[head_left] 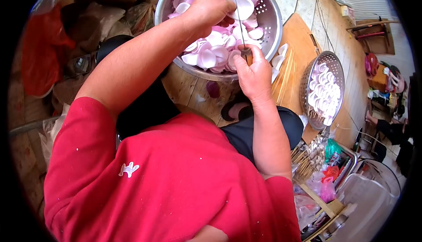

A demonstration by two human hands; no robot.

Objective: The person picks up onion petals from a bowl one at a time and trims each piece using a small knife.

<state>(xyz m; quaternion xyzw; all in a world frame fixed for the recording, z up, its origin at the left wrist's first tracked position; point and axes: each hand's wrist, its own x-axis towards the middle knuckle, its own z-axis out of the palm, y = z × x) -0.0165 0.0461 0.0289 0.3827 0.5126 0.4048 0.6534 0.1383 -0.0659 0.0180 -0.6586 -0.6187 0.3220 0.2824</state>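
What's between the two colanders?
Head view: not bare. A wooden board, with thin skewers and pale curved pieces on the side nearer the large colander.

Onion pieces (218, 51) lie in a colander (271, 29) left of skewers (285, 77).

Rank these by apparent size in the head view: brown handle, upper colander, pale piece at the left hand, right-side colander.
1. Upper colander
2. Right-side colander
3. Pale piece
4. Brown handle, judged by its visible part only
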